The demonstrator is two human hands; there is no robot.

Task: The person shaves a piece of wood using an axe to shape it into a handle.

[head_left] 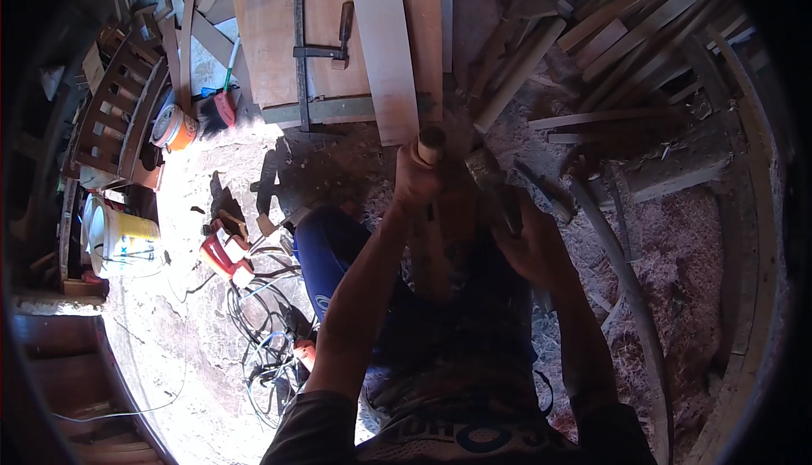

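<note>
In the middle of the head view my left hand [414, 177] is closed around an upright wooden handle [430, 145] with a dark round top. My right hand [526, 243] grips a worn, greyish tool [489, 179], tilted toward the left handle; its exact kind is hard to tell. Below them, between my knees, is a piece of wood [448, 224], partly in shadow. Just beyond my hands a long pale board [381, 51] lies on wider wooden panels [258, 42], and a metal bar clamp [326, 51] rests along the panels.
Piles of wood offcuts [609, 25] fill the back right, and a curved strip [626, 287] runs along my right. At left are a slatted wooden piece [114, 114], an orange tub [173, 131], white buckets [123, 237], a red power tool [224, 249] and tangled cables [254, 338].
</note>
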